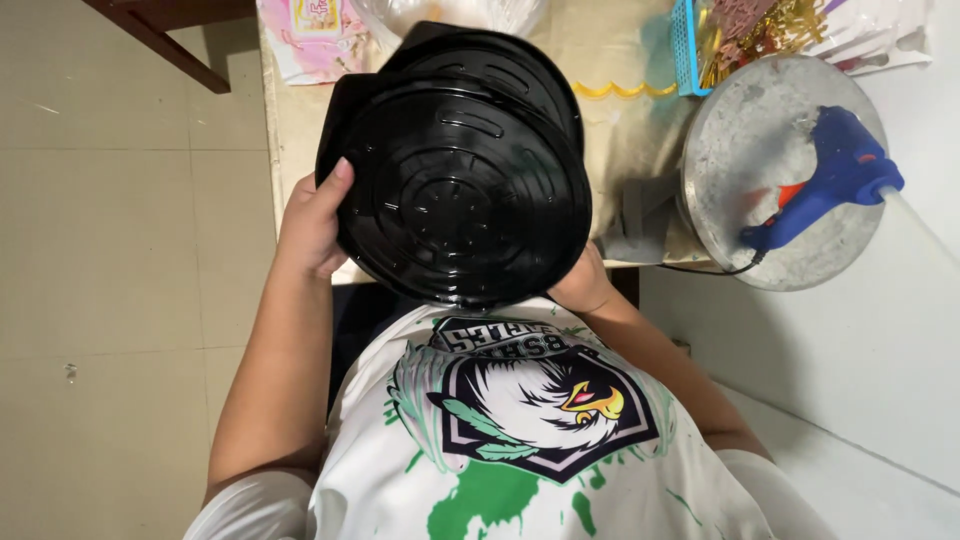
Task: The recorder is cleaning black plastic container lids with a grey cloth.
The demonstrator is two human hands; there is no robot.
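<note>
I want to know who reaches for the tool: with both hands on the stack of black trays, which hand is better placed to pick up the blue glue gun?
Probably the right hand: the blue glue gun lies on the round metal tray on that side, while the left hand grips the black trays' far edge.

Blue glue gun (835, 180) on round grey metal stand (740, 140), blue basket (684, 45), pink paper (315, 35)
</note>
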